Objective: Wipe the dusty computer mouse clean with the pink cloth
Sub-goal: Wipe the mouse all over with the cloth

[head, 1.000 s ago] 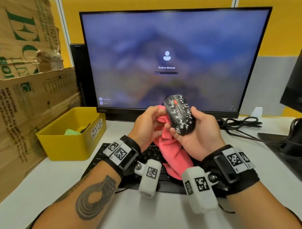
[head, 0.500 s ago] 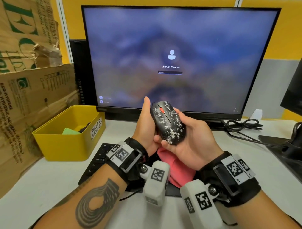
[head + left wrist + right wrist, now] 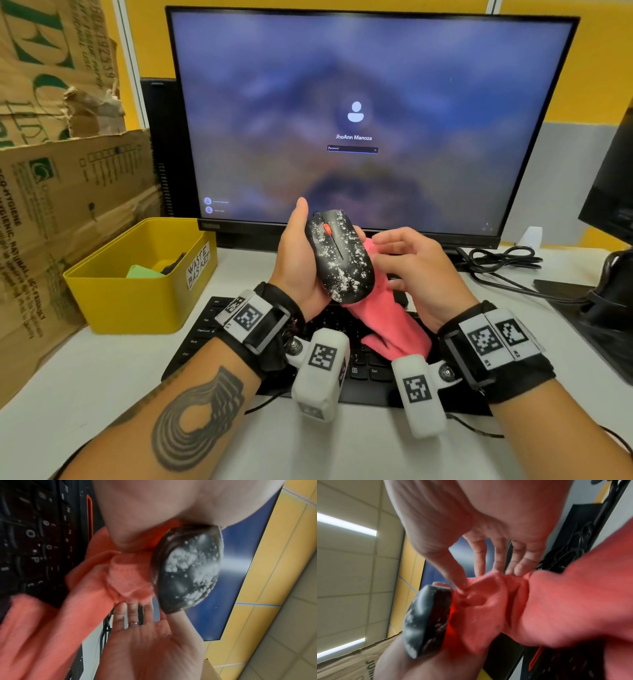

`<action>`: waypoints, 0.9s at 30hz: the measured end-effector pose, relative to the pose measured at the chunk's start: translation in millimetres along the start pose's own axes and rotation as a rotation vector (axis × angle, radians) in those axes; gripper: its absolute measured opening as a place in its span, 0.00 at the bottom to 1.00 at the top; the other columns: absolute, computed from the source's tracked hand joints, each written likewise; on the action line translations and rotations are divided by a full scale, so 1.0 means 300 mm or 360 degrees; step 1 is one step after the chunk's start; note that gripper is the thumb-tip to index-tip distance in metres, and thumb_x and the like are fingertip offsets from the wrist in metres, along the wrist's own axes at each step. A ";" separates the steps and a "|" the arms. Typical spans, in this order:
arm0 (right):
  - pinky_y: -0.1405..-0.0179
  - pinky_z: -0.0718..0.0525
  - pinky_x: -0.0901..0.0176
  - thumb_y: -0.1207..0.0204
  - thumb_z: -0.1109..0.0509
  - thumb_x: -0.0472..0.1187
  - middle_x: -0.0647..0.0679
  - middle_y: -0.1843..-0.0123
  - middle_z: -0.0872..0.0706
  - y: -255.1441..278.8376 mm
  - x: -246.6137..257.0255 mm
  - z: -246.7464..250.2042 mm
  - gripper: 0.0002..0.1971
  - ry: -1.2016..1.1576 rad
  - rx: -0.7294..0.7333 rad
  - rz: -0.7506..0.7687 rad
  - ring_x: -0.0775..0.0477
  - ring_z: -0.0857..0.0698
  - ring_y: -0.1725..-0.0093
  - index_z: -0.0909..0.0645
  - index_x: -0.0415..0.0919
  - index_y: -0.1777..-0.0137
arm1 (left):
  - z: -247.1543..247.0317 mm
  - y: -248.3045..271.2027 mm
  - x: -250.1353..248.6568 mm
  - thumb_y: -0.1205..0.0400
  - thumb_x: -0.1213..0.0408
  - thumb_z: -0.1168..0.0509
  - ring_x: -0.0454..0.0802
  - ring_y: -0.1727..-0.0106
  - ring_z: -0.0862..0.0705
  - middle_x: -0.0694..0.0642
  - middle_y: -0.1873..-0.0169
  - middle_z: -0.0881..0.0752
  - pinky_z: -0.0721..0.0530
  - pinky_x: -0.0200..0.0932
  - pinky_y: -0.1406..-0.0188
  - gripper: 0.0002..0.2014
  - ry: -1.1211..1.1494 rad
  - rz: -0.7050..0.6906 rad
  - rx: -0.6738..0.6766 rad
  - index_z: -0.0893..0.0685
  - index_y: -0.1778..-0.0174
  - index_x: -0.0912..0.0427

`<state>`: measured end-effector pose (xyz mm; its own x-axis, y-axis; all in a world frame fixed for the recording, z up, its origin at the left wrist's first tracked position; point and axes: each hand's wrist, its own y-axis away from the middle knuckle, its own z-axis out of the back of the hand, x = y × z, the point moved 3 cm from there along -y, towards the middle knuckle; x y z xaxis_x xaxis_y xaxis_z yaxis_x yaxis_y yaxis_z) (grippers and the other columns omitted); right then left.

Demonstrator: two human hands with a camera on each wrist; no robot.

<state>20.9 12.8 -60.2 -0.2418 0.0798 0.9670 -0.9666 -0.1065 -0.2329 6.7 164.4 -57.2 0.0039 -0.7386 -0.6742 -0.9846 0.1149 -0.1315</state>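
Observation:
The black computer mouse, speckled with white dust, is held up in front of the monitor by my left hand, thumb along its left side and fingers underneath. The pink cloth hangs from under the mouse down onto the keyboard. My right hand is just right of the mouse, thumb and fingers pinching the cloth's upper end. In the left wrist view the dusty mouse sits above the cloth. In the right wrist view the cloth bunches at my thumb beside the mouse.
A black keyboard lies under my hands on the white desk. A yellow waste basket stands at the left, with cardboard boxes behind it. The monitor is straight ahead; cables and a second monitor's stand are at the right.
The mouse has passed from my right hand to my left. The cloth, held by my left hand a second ago, is now pinched by my right hand.

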 end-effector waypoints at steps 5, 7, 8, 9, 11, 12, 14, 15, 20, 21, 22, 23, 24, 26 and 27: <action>0.47 0.09 0.44 0.40 0.17 0.30 0.38 0.45 0.06 0.001 -0.007 -0.003 0.29 0.0004 0.0258 0.0151 0.38 0.07 0.47 0.14 0.48 0.38 | -0.005 0.010 -0.018 0.11 0.35 0.47 0.54 0.73 0.12 0.62 0.68 0.13 0.13 0.42 0.72 0.34 -0.0024 0.0015 -0.0009 0.16 0.61 0.64; 0.48 0.12 0.46 0.35 0.18 0.29 0.38 0.50 0.06 -0.006 -0.008 0.010 0.17 0.0066 0.0181 0.0240 0.41 0.09 0.53 0.11 0.43 0.46 | 0.006 0.006 -0.032 0.12 0.34 0.46 0.54 0.71 0.12 0.62 0.66 0.13 0.13 0.42 0.69 0.33 -0.0049 0.0005 -0.0061 0.16 0.62 0.62; 0.50 0.15 0.47 0.33 0.18 0.30 0.37 0.54 0.07 -0.009 -0.007 0.019 0.12 0.0091 0.0117 0.0266 0.44 0.11 0.56 0.10 0.40 0.51 | 0.013 0.004 -0.039 0.12 0.33 0.46 0.54 0.70 0.13 0.62 0.66 0.13 0.14 0.43 0.68 0.33 -0.0067 -0.0007 -0.0093 0.16 0.61 0.61; 0.53 0.17 0.48 0.33 0.18 0.32 0.36 0.58 0.09 -0.013 -0.008 0.029 0.08 0.0097 0.0040 0.0271 0.46 0.13 0.58 0.11 0.37 0.55 | 0.022 -0.001 -0.045 0.12 0.33 0.46 0.55 0.69 0.12 0.63 0.66 0.13 0.14 0.44 0.66 0.33 -0.0097 -0.0021 -0.0129 0.16 0.61 0.61; 0.56 0.19 0.51 0.34 0.18 0.35 0.39 0.61 0.11 -0.012 -0.003 0.044 0.08 0.0022 -0.0077 0.0255 0.48 0.15 0.60 0.11 0.32 0.58 | 0.033 -0.006 -0.056 0.13 0.31 0.47 0.58 0.63 0.11 0.65 0.62 0.12 0.12 0.49 0.58 0.34 -0.0132 -0.0036 -0.0145 0.17 0.59 0.62; 0.56 0.18 0.50 0.34 0.18 0.37 0.39 0.60 0.09 -0.014 -0.002 0.050 0.11 -0.0034 -0.0123 0.0234 0.48 0.14 0.60 0.11 0.31 0.56 | 0.033 -0.004 -0.058 0.13 0.30 0.48 0.62 0.58 0.11 0.68 0.58 0.12 0.11 0.53 0.50 0.36 -0.0141 -0.0017 -0.0129 0.17 0.58 0.64; 0.50 0.13 0.41 0.35 0.20 0.42 0.33 0.50 0.06 -0.023 -0.001 0.061 0.16 -0.0144 -0.0192 0.0185 0.45 0.11 0.55 0.09 0.31 0.51 | 0.035 0.002 -0.057 0.14 0.28 0.50 0.69 0.49 0.13 0.75 0.49 0.11 0.14 0.62 0.38 0.40 -0.0184 0.0029 -0.0098 0.18 0.57 0.67; 0.42 0.12 0.35 0.35 0.22 0.44 0.31 0.46 0.07 -0.029 0.000 0.063 0.18 -0.0207 -0.0207 0.0162 0.42 0.09 0.50 0.08 0.31 0.49 | 0.040 0.003 -0.057 0.14 0.28 0.51 0.69 0.51 0.13 0.76 0.49 0.11 0.13 0.61 0.41 0.41 -0.0221 0.0030 -0.0112 0.17 0.57 0.69; 0.30 0.18 0.26 0.29 0.24 0.48 0.34 0.43 0.07 -0.042 -0.012 0.054 0.18 -0.0389 -0.0202 0.0031 0.30 0.10 0.39 0.08 0.33 0.47 | 0.054 0.007 -0.038 0.15 0.26 0.53 0.66 0.66 0.11 0.74 0.66 0.12 0.12 0.52 0.60 0.45 -0.0285 0.0095 -0.0096 0.16 0.62 0.69; 0.29 0.18 0.26 0.28 0.24 0.48 0.34 0.45 0.07 -0.044 -0.013 0.056 0.18 -0.0404 -0.0214 -0.0003 0.32 0.09 0.42 0.09 0.33 0.49 | 0.055 0.010 -0.033 0.17 0.25 0.53 0.66 0.66 0.11 0.74 0.66 0.12 0.12 0.53 0.58 0.46 -0.0276 0.0132 -0.0078 0.15 0.63 0.69; 0.29 0.18 0.26 0.30 0.22 0.52 0.33 0.45 0.08 -0.043 -0.011 0.060 0.22 -0.0392 -0.0227 -0.0045 0.32 0.09 0.43 0.10 0.31 0.49 | 0.053 0.013 -0.029 0.18 0.23 0.53 0.66 0.65 0.11 0.73 0.66 0.13 0.14 0.55 0.55 0.46 -0.0256 0.0170 -0.0061 0.16 0.63 0.68; 0.30 0.16 0.28 0.34 0.21 0.57 0.31 0.44 0.08 -0.048 -0.016 0.067 0.28 -0.0359 -0.0224 -0.0080 0.30 0.09 0.43 0.11 0.29 0.49 | 0.052 0.015 -0.025 0.19 0.22 0.52 0.65 0.63 0.12 0.71 0.66 0.14 0.15 0.57 0.53 0.45 -0.0222 0.0215 -0.0041 0.16 0.62 0.67; 0.32 0.14 0.34 0.36 0.20 0.60 0.30 0.45 0.08 -0.045 -0.009 0.069 0.31 -0.0343 -0.0181 -0.0099 0.30 0.09 0.44 0.12 0.29 0.49 | 0.051 0.016 -0.024 0.21 0.21 0.52 0.63 0.61 0.13 0.69 0.65 0.15 0.15 0.61 0.50 0.45 -0.0169 0.0264 -0.0018 0.17 0.60 0.65; 0.41 0.13 0.43 0.36 0.18 0.56 0.33 0.49 0.08 -0.038 0.002 0.075 0.28 -0.0351 -0.0057 -0.0072 0.33 0.09 0.48 0.14 0.32 0.47 | 0.048 0.021 -0.024 0.23 0.18 0.51 0.59 0.61 0.13 0.64 0.65 0.15 0.13 0.72 0.48 0.44 -0.0110 0.0326 0.0012 0.17 0.58 0.62; 0.46 0.12 0.46 0.39 0.16 0.50 0.37 0.51 0.07 -0.039 0.005 0.083 0.28 -0.0372 -0.0010 -0.0048 0.36 0.08 0.50 0.17 0.35 0.42 | 0.052 0.022 -0.028 0.24 0.18 0.52 0.59 0.61 0.12 0.63 0.65 0.15 0.13 0.75 0.46 0.44 -0.0119 0.0332 0.0005 0.17 0.58 0.61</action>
<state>34.0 -10.6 -53.5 -0.1871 -0.1488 0.9710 -0.9738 -0.1017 -0.2032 3.0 181.9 -63.6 -0.1866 -0.6474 -0.7389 -0.9650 0.2620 0.0142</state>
